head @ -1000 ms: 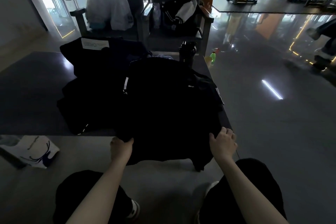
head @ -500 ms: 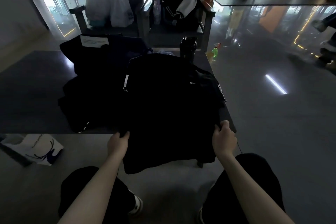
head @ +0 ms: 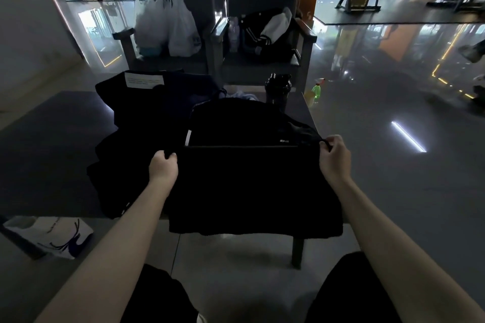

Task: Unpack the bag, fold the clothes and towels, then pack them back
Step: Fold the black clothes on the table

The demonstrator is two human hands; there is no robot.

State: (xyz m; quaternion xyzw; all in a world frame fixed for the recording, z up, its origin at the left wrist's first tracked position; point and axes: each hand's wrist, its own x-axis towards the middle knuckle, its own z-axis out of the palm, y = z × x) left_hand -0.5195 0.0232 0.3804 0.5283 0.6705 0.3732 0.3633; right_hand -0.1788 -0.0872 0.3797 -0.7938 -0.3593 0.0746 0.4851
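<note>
The black garment (head: pixel 249 186) lay across the near right part of the bench (head: pixel 52 139), its near portion hanging over the bench's near edge toward the person's knees. The left hand (head: pixel 164 165) and the right hand (head: pixel 334 156) each pinched one end of a straight edge of the cloth, and both grips were narrow, thumb against curled fingers with fabric between. That held edge ran left to right and was taut between the two grips. It crossed over the garment's middle, near a small white logo. The rest of the garment stretched away on the far side toward a black bottle (head: pixel 278 86) standing at the bench's far edge. So the cloth's long axis ran near to far, square to the line between the hands. Neither hand looked clearly nearer to the work, though the right sat slightly farther out. This appeared to be a fold in progress. The next move would probably carry the held edge onward to the far end and lay it flat, keeping both corners level. A heap of dark clothes (head: pixel 147 126) lay just left of the garment, apparently awaiting folding.
</note>
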